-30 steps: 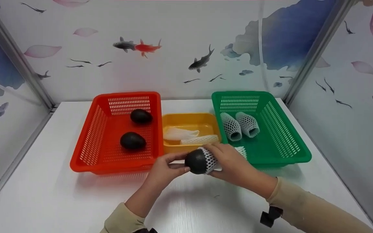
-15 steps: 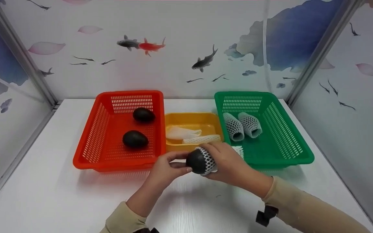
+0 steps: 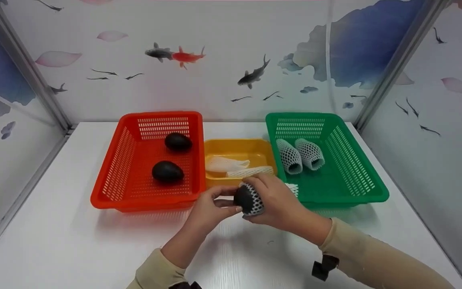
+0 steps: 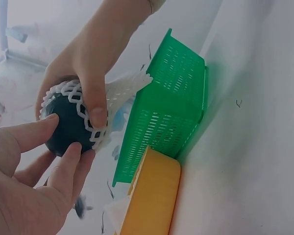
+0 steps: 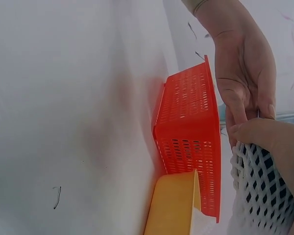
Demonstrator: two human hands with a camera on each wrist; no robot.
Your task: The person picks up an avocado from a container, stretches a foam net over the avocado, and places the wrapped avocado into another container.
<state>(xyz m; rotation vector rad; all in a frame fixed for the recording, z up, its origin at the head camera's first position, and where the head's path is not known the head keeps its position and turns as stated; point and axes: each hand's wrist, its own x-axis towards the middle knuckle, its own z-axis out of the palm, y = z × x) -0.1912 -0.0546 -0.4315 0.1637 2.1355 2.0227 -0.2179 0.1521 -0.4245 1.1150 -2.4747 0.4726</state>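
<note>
A black, egg-shaped fruit [image 3: 242, 199], avocado-like, is partly inside a white foam net sleeve [image 3: 258, 202] above the table. My left hand [image 3: 209, 208] pinches its bare end between thumb and fingertips. From the other side my right hand [image 3: 279, 202] grips the sleeve around the fruit. The left wrist view shows the net's edge around the dark fruit [image 4: 63, 122], with the loose tail of the sleeve [image 4: 125, 90] trailing behind the right hand. In the right wrist view, dark skin shows through the mesh of the sleeve [image 5: 259, 191].
A red basket [image 3: 106, 176] on the left holds two bare black fruits [image 3: 167, 171]. Between the baskets, a yellow tray [image 3: 239, 146] contains flat foam sleeves [image 3: 225, 163]. The green basket [image 3: 359, 168] on the right holds two sleeved fruits [image 3: 309, 153]. Printed walls enclose the table.
My right hand has shifted slightly left along the fruit, and the net covers more of it. The left hand has moved slightly right, still on the bare end.
</note>
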